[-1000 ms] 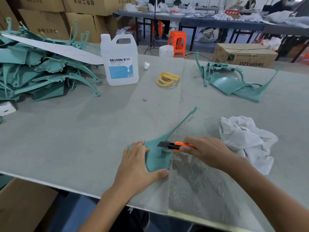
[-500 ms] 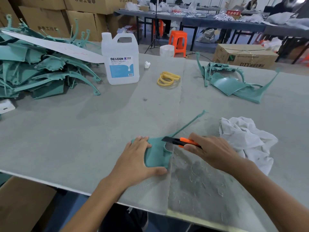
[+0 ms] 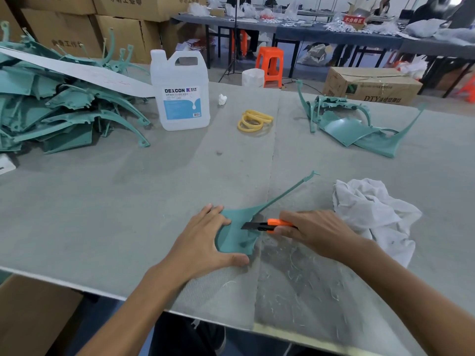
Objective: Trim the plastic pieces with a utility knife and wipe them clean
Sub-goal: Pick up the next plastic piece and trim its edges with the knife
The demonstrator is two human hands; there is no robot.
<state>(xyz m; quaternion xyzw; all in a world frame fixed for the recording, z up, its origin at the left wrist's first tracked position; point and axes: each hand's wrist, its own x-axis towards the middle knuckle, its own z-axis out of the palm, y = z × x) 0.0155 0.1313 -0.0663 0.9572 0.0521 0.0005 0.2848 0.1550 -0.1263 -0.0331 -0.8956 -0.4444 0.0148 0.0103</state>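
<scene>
The piece (image 3: 237, 237) lay flat on the surface (image 3: 128, 201) between the two hands, its broad end near the front edge. Its long thin arm ran away from the person, up and to the right. The left hand (image 3: 203, 242) pressed the broad end down with straight fingers (image 3: 218, 214) and the thumb at the near edge. The right hand (image 3: 313, 232) gripped the knife (image 3: 267, 224), fingers curled round the orange handle. The blade pointed left, across the piece's right edge and toward the left fingers, which sat just beside its tip. That looked like the relation to watch: a cut drawn along the edge, not leftward, would spare those fingers. The rag (image 3: 372, 217) lay just right of the right hand, the nearer hand for wiping.

By count there was one piece in work, one knife, one rag and one jug (image 3: 181, 93). A left pile (image 3: 64, 114) was too tangled to count, and a small group (image 3: 354, 127) of perhaps three sat far right. Several yellow bands (image 3: 254, 120) lay in a loose heap.
</scene>
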